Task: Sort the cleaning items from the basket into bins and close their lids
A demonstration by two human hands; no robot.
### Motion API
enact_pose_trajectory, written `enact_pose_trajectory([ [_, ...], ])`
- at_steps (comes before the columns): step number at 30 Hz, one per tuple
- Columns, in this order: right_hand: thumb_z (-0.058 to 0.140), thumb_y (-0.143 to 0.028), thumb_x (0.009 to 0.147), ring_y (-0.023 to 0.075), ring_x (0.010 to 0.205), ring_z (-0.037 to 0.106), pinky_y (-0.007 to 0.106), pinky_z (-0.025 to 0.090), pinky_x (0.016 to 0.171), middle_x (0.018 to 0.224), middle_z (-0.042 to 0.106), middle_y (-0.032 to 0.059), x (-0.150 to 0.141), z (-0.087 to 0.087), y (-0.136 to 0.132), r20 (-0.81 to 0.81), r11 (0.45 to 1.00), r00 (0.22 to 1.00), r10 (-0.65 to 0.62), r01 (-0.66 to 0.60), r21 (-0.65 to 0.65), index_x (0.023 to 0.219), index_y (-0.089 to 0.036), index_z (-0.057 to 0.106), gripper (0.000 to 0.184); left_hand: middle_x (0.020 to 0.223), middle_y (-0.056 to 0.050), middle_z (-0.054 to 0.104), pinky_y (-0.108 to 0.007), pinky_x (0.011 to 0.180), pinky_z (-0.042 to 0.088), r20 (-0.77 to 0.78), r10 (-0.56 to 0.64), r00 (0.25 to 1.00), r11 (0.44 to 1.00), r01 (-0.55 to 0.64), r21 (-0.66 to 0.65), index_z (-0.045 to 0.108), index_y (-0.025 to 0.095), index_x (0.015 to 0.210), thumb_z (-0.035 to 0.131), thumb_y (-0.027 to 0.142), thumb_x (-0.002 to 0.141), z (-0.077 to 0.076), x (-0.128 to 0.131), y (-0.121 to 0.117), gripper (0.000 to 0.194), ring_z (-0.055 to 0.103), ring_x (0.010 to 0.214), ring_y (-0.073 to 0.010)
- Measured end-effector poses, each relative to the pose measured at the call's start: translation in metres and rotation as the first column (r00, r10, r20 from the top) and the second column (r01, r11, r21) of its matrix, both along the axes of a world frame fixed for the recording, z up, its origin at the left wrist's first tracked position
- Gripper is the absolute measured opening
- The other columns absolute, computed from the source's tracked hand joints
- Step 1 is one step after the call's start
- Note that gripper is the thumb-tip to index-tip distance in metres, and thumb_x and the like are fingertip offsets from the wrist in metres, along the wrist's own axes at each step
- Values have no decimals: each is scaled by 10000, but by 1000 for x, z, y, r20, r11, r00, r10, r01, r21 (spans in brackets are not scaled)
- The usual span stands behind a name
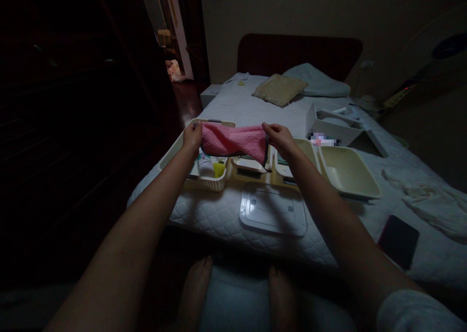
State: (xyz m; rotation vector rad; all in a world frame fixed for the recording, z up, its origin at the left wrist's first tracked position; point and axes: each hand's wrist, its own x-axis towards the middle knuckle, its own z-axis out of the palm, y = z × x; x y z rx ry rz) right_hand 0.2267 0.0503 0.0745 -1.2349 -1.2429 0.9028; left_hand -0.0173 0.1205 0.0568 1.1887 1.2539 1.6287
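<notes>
A pink textured cleaning cloth (233, 140) with a dark edge is stretched between my two hands above the bed. My left hand (192, 136) pinches its left end, and my right hand (279, 136) grips the upper right corner. Behind and below the cloth stands a white perforated basket (215, 183) with a white container (205, 166) and a yellow item (219, 170) inside. Cream bins with cloth-like contents sit under the cloth and my right forearm, partly hidden. Farther right is another cream bin (355, 169), and a clear plastic lid (273, 209) lies in front.
The bed (204, 215) has a white quilted cover. A dark tablet-like device (399, 241) and a crumpled pale cloth (430, 200) lie at right. An open white box (335, 123) is behind the bins. A tan pillow (280, 89) rests near the headboard (299, 55).
</notes>
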Motion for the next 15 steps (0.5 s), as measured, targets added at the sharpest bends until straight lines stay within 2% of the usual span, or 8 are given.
enact_pose_trajectory([
  [4,771,-413,502,138,784,559,281,450,741,859,627,27,0,2,-3,62,993,994,89,-93,78,851,-169,592,462,597,24,470,-201,572,362,11,-8,1000,1000,8,-20,541,152,666,556,383,791,1,1,-1,263,445,597,-107],
  [8,747,-318,487,138,743,547,293,438,731,806,617,24,1,0,-1,126,993,987,100,-108,53,798,-157,584,386,608,19,483,-202,554,357,11,18,1000,999,-17,-47,536,151,677,551,412,785,-2,-3,4,283,445,583,-102],
  [12,714,-351,523,118,652,494,253,392,628,665,564,-9,1,0,-1,179,994,979,100,-105,14,672,-165,551,289,597,23,470,-205,553,355,20,26,999,999,-25,-40,518,159,665,550,453,775,-4,-5,8,315,445,575,-101],
  [15,680,-450,588,91,581,424,233,333,557,582,487,-29,0,0,-2,256,998,965,55,-57,0,604,-163,525,327,588,26,460,-214,563,365,27,22,999,999,-21,-43,503,165,652,552,477,767,-4,-5,9,337,448,571,-105],
])
